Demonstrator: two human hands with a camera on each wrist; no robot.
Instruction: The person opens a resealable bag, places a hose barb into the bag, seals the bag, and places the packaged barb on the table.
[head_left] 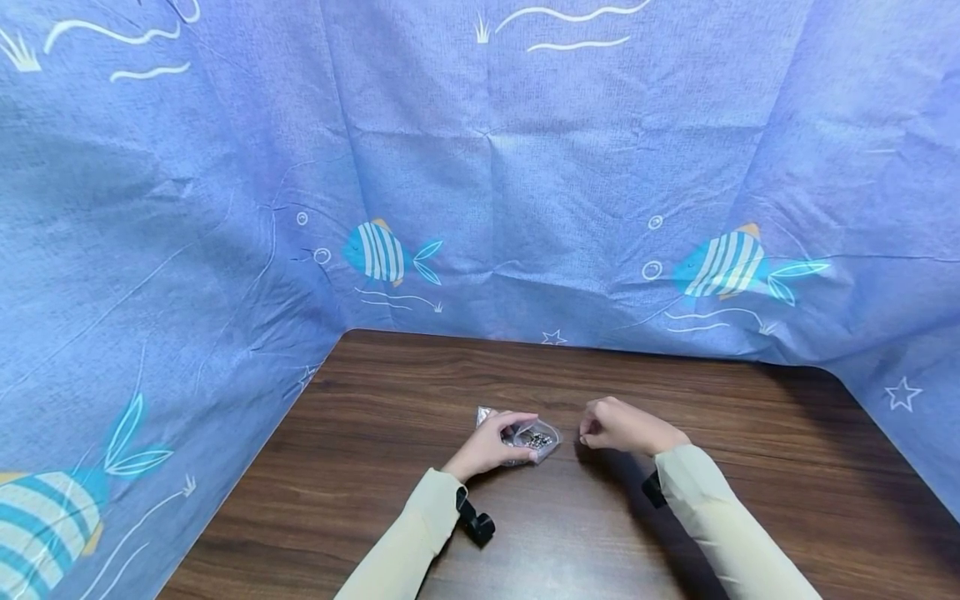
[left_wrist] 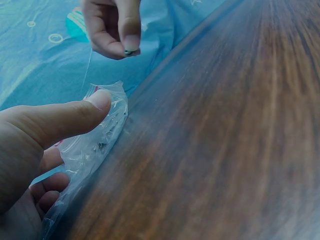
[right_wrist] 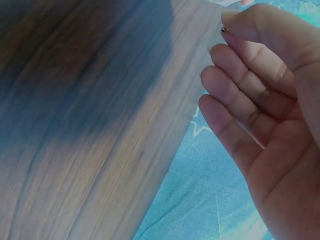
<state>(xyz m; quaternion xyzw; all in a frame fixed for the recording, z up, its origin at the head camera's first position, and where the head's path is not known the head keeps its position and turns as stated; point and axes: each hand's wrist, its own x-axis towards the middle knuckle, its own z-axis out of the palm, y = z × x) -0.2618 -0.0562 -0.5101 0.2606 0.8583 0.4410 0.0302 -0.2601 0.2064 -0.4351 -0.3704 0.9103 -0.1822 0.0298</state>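
Note:
A clear plastic zip bag (head_left: 553, 432) lies at the middle of the table, and its mouth gapes toward the right. My left hand (head_left: 491, 446) holds it, thumb on the near side and fingers on the far side. Inside the bag sits a small heap of shiny metal pieces (head_left: 537, 440), too small to tell their kind. To the right of the bag, apart from it, my right hand (head_left: 622, 425) pinches one tiny dark, shiny piece (right_wrist: 224, 30) between thumb and index finger. Its other fingers are loosely bent in the right wrist view.
The dark wood-grain table (head_left: 405, 375) extends around both hands. A blue cloth (head_left: 562, 183) printed with fish hangs behind the table and along its sides. Black straps with a camera mount (head_left: 476, 521) sit at the wrists.

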